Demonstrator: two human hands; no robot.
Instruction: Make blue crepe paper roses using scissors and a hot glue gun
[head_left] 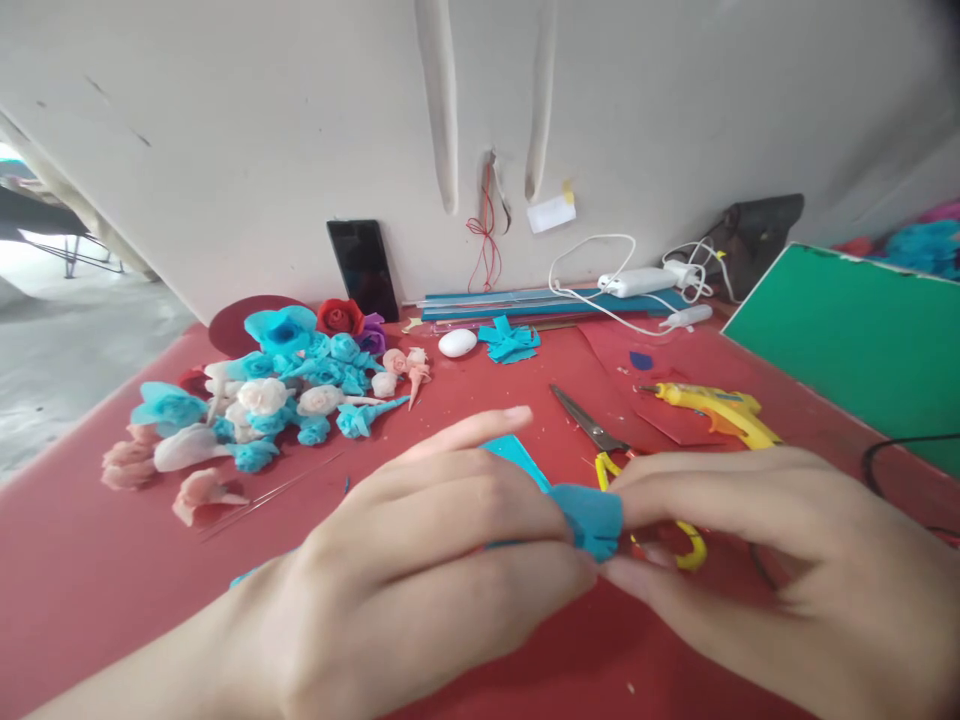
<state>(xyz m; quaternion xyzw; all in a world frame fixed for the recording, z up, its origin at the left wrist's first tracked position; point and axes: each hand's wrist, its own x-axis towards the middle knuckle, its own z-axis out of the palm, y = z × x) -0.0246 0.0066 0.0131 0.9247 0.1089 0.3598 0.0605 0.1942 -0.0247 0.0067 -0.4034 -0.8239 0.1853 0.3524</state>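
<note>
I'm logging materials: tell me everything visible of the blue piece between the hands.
The blue piece looks like thin paper, perhaps crepe. Its upper part is broad and smooth; darker folds or slits mark the lower edge, too blurred to tell which. It is curved and apparently held off the table, with the left hand and the right hand gripping opposite sides. The left hand hides part of it.

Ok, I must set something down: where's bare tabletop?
Red tabletop looks bare front left, between pink flowers and left forearm; nearest, between left hand and right hand. Crowded: flower pile at back left, scissors and glue gun at right.
</note>
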